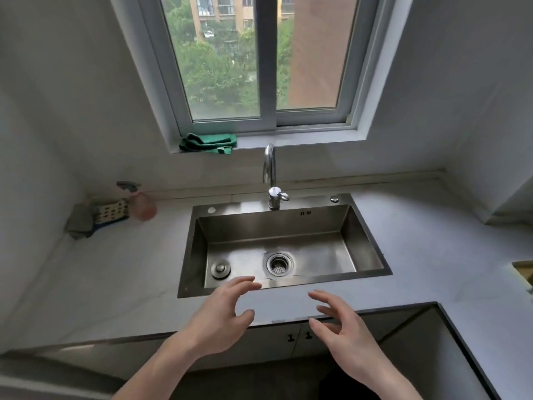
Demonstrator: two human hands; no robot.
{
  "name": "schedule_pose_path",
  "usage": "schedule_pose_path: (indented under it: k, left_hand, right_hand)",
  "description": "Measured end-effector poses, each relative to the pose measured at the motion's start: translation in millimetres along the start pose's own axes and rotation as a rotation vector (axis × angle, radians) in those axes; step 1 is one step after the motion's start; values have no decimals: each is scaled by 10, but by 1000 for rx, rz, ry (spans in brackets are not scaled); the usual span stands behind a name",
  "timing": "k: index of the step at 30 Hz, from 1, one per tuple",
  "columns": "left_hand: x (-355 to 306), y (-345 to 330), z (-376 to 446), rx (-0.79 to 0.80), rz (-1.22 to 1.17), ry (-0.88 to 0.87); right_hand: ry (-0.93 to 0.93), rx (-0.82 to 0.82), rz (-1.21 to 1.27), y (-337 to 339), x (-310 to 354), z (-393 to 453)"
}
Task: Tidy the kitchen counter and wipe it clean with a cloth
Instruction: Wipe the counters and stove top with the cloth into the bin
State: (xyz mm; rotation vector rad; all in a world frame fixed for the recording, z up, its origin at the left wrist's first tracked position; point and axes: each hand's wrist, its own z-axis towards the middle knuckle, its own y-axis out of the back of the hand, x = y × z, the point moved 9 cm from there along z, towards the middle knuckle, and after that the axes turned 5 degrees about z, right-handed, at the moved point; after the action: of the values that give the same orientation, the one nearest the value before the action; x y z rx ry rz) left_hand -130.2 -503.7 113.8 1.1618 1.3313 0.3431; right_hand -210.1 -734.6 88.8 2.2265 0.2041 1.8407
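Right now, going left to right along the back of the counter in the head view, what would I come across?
Grey cloth → sponge holder → pink spray bottle → faucet at the sink → round button on the sink's rim.

Your sink [277, 246] sits mid-counter [418, 241], cloth [208, 143] on the sill behind (spray bottle [142, 204] far left).
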Motion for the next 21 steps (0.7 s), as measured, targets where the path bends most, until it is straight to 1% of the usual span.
schedule_pose_path:
  k: [5,9,12,21]
  left_hand:
    - [787,344,-135,9,0,92]
    - [1089,605,-140,-30,-45,117]
    - [1157,742,-34,-69,-62,126]
    - [1049,948,256,-130,-73,160]
  right_hand:
    - [22,1,-18,-546,220,234]
    - [37,22,-58,-766,337,344]
    - [50,32,-87,-773,426,448]
    - [70,88,-107,-662,601,985]
